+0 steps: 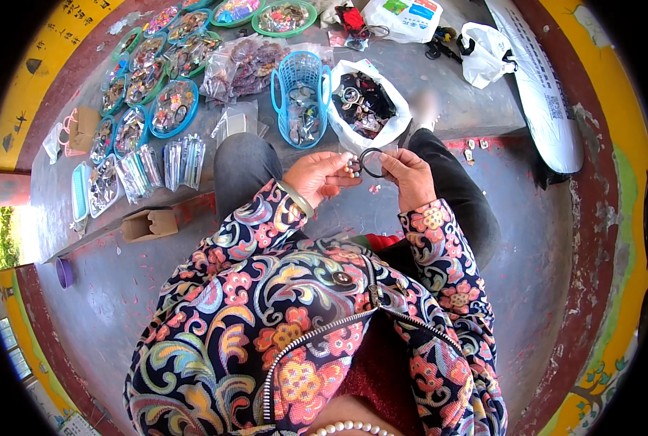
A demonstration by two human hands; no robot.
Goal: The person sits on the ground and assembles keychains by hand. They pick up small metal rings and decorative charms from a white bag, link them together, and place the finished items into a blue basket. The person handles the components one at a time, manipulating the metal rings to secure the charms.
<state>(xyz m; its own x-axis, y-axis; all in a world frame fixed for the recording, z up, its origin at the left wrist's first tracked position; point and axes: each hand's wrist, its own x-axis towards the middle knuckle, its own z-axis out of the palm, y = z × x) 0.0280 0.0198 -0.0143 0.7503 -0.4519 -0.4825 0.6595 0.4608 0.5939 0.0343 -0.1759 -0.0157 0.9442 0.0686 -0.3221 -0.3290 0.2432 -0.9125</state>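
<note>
A black ring-shaped band that looks like a hair tie is stretched between my two hands, above the gap between my knees. My left hand pinches small coloured beads at the band's left side; whether they are attached to it I cannot tell. The fingers of my right hand are closed on the band's right side. Just beyond my hands stands a white plastic bag, its mouth wide, full of dark and shiny small trinkets. Beside it is a blue plastic basket with packaged small items inside.
Several round trays of trinkets, such as a blue tray, spread over the left of the raised ledge. Clear packets lie behind the basket. A cardboard box sits on the lower floor. A long silver board-like object stands at the right.
</note>
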